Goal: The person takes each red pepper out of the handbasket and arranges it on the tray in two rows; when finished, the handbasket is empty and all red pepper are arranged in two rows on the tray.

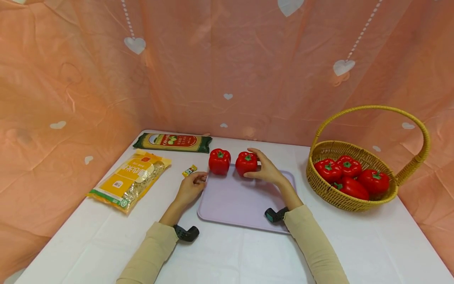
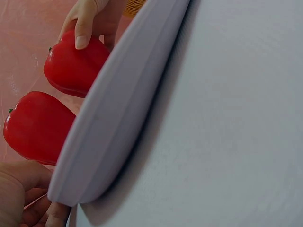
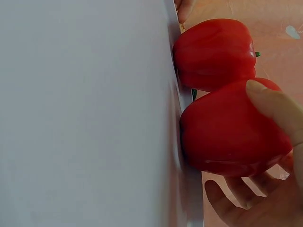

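A light purple tray (image 1: 237, 205) lies on the white table. Two red bell peppers stand upright at its far edge: a left bell pepper (image 1: 219, 162) and a right bell pepper (image 1: 246, 164). My right hand (image 1: 266, 169) holds the right one, thumb on the near side and fingers round the far right side; the right wrist view shows the thumb pressed on this pepper (image 3: 232, 132). At the tray's left rim, my left hand (image 1: 190, 188) grips the edge, as the left wrist view shows with fingers at the tray's corner (image 2: 64, 194). Some of those fingertips are hidden.
A wicker basket (image 1: 319, 187) with a tall handle and several red bell peppers stands on the right. Left of the tray lie a yellow grain bag (image 1: 129, 179) and a small colourful packet (image 1: 189, 170). A green-and-red packet (image 1: 172, 142) lies at the back left.
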Available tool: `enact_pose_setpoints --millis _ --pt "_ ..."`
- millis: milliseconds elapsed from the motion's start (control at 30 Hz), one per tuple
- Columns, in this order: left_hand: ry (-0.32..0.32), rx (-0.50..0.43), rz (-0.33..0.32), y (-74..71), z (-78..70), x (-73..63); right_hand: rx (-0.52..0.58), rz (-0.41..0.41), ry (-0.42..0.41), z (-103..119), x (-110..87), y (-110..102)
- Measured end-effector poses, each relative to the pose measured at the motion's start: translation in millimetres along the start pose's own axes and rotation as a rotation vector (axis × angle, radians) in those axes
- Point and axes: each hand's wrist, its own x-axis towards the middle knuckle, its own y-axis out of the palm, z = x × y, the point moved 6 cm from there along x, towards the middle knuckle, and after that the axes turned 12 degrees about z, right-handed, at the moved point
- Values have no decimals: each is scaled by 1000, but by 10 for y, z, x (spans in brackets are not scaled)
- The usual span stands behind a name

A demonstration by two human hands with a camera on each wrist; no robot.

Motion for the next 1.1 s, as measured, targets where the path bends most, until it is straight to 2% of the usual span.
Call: enact_pose_setpoints --millis 267,467,600,833,1100 --pt "2 -5 -4 2 0 1 -14 -10 -25 83 -44 -51" --pt "-9 3 0 5 11 6 37 0 -12 305 -197 -143" --pt "-15 3 3 5 18 9 21 -15 -10 430 -323 -240" --pt "-18 19 0 0 14 7 31 -119 -75 504 -538 -475" --pt "-12 16 -1 5 18 14 24 -268 -126 283 -788 -837"
